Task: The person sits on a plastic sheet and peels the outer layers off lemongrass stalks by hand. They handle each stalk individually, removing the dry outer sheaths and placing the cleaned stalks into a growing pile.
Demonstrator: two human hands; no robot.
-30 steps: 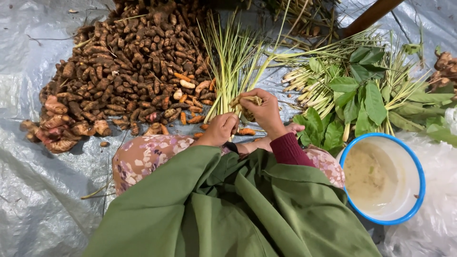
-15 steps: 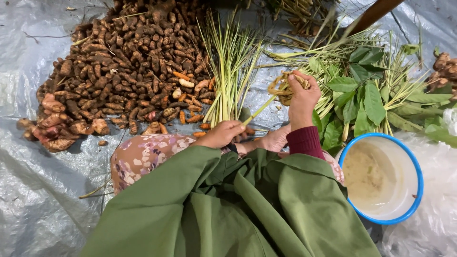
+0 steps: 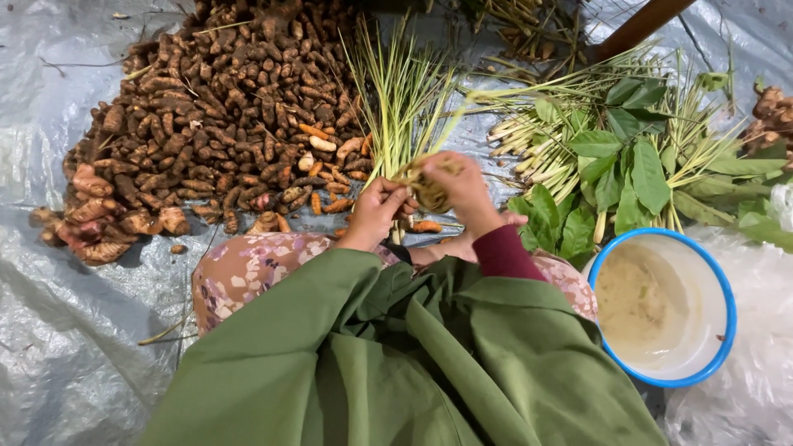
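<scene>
A bundle [image 3: 425, 186] of yellowish, fibrous stalk ends sits between the two hands, just above the person's knees and in front of the flowered cloth [image 3: 248, 268] that covers them. The right hand [image 3: 467, 194] is curled over the bundle's top and right side, fingers closed on it; the left hand [image 3: 378, 211] meets it from the lower left, its fingers pressed against the same clump, so both hands grip the one bundle. Long green blades [image 3: 405, 99] fan upward from behind the hands, lying on the grey plastic sheet [image 3: 74, 330] that covers the ground. Just left of the blades spreads a broad heap of brown roots [image 3: 215, 124], with a few pale orange, peeled-looking pieces [image 3: 318, 136] near its right edge and some larger, lumpier ones at the lower left. To the right of the hands lie more stalks [image 3: 537, 144] with whitish ends, and over them a pile of broad green leaves [image 3: 619, 173]. Near the right knee stands a white bowl [image 3: 719, 289] with a blue rim, holding cloudy beige liquid. A green garment [image 3: 413, 363] fills the lower middle of the view, and a dark red cuff [image 3: 504, 252] shows at the right wrist.
</scene>
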